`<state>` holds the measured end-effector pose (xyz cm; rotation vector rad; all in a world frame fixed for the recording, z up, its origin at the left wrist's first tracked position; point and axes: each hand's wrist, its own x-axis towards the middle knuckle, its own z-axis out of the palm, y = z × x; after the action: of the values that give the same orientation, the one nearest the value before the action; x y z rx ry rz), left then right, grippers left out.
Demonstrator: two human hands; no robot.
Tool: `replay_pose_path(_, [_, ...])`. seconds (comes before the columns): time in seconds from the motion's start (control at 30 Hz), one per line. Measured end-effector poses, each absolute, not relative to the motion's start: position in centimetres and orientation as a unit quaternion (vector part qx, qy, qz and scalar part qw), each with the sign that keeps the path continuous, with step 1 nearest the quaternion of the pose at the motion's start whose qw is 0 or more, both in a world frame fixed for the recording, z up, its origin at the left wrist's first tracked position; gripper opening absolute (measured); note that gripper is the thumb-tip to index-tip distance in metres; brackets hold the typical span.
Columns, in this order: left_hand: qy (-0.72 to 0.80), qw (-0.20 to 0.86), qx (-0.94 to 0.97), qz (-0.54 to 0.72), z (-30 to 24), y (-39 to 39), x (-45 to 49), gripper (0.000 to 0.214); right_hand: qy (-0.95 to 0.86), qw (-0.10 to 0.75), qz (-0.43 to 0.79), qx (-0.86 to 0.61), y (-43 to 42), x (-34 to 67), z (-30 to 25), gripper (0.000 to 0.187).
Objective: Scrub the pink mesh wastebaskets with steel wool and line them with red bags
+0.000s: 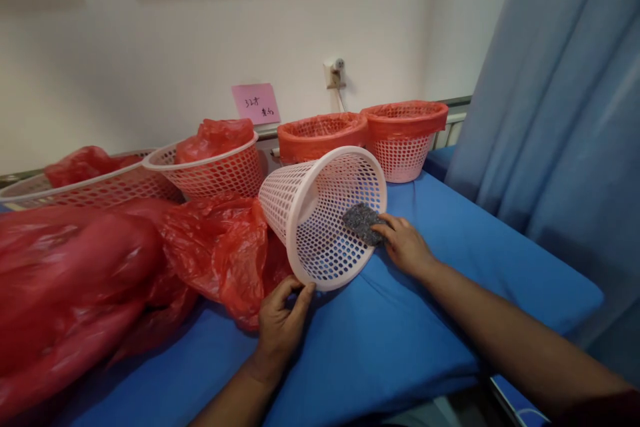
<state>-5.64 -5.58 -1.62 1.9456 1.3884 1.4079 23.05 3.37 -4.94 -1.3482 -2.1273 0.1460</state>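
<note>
A white perforated plastic basket (320, 213) lies on its side on the blue-covered table (440, 260), its mouth turned toward me. My left hand (281, 323) grips the basket's lower rim, fingers curled round it. My right hand (403, 243) presses a small grey scouring pad (361, 221) against the inner wall of the basket near the rim, fingers pinched on the pad.
Loose red plastic bags (125, 267) are heaped at the left. Behind stand several more white baskets: two lined with red bags (405, 130) at the back right, and others (210, 163) holding crumpled red bags. A pink note (255, 103) hangs on the wall. A blue curtain (560, 113) hangs at right.
</note>
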Motion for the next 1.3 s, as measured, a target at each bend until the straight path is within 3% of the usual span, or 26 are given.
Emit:
replay_pose_path(0.27, [0.5, 0.257, 0.71, 0.424, -3.1, -5.3, -5.1, 0.02, -0.863, 0.346, 0.222, -0.295, 0.8, 19.6, -6.0, 0.059])
replay_pose_path(0.5, [0.503, 0.191, 0.665, 0.518, -1.3, -6.0, -5.6, 0.025, -0.801, 0.321, 0.071, -0.501, 3.5, 23.0, -5.3, 0.055])
replay_pose_path(0.77, [0.505, 0.272, 0.699, 0.427, -3.0, -5.2, -5.0, 0.024, -0.869, 0.34, 0.23, -0.275, 0.6, 19.9, -5.6, 0.063])
replay_pose_path(1.0, [0.509, 0.194, 0.667, 0.508, -1.8, -5.6, -5.9, 0.022, -0.806, 0.307, 0.057, -0.502, 3.6, 23.3, -5.1, 0.054])
replay_pose_path(1.2, [0.495, 0.242, 0.708, 0.442, -2.7, -5.1, -5.2, 0.021, -0.878, 0.33, 0.19, -0.289, 1.0, 20.5, -5.5, 0.061])
replay_pose_path(1.3, [0.498, 0.238, 0.71, 0.438, -2.8, -5.2, -5.3, 0.021, -0.869, 0.336, 0.21, -0.296, 1.3, 20.5, -5.5, 0.06])
